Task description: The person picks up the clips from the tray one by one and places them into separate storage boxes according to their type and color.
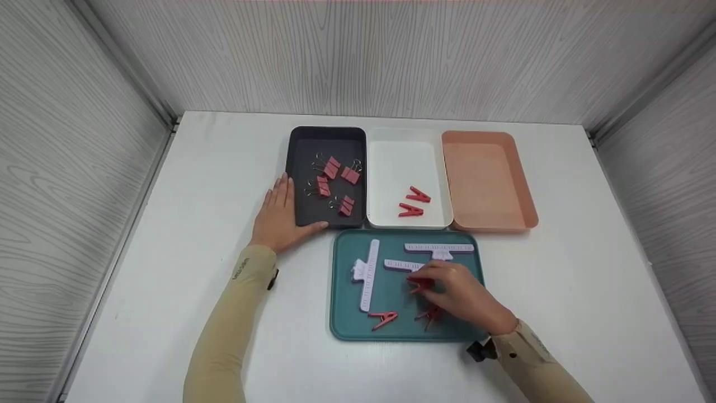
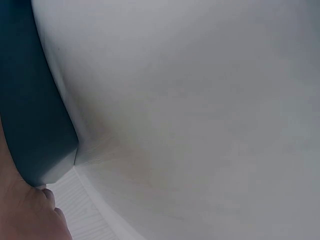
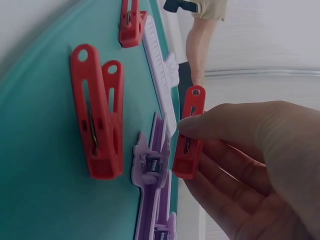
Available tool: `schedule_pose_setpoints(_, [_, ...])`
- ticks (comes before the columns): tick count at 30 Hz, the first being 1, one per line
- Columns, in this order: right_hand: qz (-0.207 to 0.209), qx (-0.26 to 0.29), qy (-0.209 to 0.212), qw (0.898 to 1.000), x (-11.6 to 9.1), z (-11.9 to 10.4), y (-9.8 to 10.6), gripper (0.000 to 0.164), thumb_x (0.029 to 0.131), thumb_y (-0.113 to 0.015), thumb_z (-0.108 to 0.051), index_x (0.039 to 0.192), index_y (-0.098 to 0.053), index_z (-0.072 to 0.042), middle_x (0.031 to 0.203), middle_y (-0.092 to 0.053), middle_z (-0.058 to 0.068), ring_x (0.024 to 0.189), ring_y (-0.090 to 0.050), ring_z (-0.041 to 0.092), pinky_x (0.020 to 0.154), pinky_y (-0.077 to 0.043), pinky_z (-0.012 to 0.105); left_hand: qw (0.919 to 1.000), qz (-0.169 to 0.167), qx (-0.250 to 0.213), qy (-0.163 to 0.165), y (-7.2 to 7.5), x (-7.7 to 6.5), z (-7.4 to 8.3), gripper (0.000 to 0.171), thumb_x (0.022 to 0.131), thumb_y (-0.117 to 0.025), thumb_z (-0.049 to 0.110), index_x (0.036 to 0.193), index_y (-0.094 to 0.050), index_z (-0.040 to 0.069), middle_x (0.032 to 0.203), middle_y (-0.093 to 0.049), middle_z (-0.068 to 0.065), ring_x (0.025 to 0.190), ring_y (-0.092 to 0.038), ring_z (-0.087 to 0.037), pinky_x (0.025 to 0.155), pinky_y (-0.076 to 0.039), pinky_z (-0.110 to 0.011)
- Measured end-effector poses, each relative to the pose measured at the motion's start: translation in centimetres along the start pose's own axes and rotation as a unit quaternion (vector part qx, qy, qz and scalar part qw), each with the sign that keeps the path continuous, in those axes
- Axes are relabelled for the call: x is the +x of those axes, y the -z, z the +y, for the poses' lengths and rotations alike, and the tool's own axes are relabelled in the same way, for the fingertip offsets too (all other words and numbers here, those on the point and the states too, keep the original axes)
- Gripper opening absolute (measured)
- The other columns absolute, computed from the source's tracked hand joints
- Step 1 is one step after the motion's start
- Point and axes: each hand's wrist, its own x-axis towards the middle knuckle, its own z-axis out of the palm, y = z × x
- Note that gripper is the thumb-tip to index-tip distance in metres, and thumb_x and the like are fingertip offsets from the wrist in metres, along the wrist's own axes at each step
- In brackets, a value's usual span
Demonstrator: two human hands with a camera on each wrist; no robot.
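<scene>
My right hand (image 1: pixel 461 294) pinches a red clothespin (image 3: pixel 186 166) between thumb and fingers, over the teal tray (image 1: pixel 349 330). Below it on the tray lie two more red clothespins, one near the front edge (image 1: pixel 383 319) and another (image 3: pixel 95 120) close under my hand. Three lilac long-bar clips rest there too: one on the left (image 1: pixel 369 277), one at the back (image 1: pixel 439 248), and a middle clip (image 1: pixel 400 265) partly hidden by my fingers. My left hand (image 1: pixel 277 221), fingers extended, rests against the left side of the black tray (image 1: pixel 307 215), thumb by its front edge.
Several pink binder clips (image 1: pixel 345 205) lie in the black tray. Beside it stands a white tray (image 1: pixel 405 162) with two red clothespins (image 1: pixel 411 210), then a bare salmon-coloured tray (image 1: pixel 486 179). Grey wood-grain panels (image 1: pixel 358 56) border the white table (image 1: pixel 582 268).
</scene>
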Motion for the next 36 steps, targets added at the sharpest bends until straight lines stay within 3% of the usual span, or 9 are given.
schedule_pose_setpoints(21, [0.018, 0.021, -0.014, 1.000, 0.5, 0.7, 1.3, 0.038, 0.087, -0.083, -0.010, 0.124, -0.076, -0.015, 0.112, -0.073, -0.004, 0.101, -0.067, 0.008, 0.092, -0.057, 0.030, 0.9999, 0.005, 0.006, -0.008, -0.1, -0.1, 0.0, 0.136, 0.077, -0.046, 0.092, 0.160, -0.001, -0.005, 0.168, 0.003, -0.020, 0.155, 0.002, -0.030, 0.124, 0.004, -0.037])
schedule_pose_setpoints(29, [0.038, 0.013, 0.000, 0.999, 0.9, 0.9, 1.8, 0.041, 0.086, -0.084, -0.009, 0.125, -0.075, -0.014, 0.112, -0.071, -0.003, 0.100, -0.067, 0.010, 0.089, -0.059, 0.034, 0.9999, -0.003, 0.012, -0.001, 0.2, -0.1, 0.1, 0.135, 0.078, -0.046, 0.092, 0.160, 0.000, -0.005, 0.168, 0.002, -0.019, 0.155, 0.004, -0.028, 0.124, 0.006, -0.039])
schedule_pose_setpoints(36, [0.040, 0.016, 0.000, 0.999, 1.1, 1.1, 2.2, 0.039, 0.087, -0.083, -0.008, 0.125, -0.075, -0.013, 0.110, -0.072, 0.003, 0.096, -0.067, 0.007, 0.089, -0.058, 0.030, 0.9998, -0.005, 0.022, 0.002, 0.2, -0.1, 0.0, 0.136, 0.077, -0.045, 0.093, 0.160, -0.001, -0.004, 0.168, 0.003, -0.019, 0.154, 0.005, -0.029, 0.124, 0.007, -0.043])
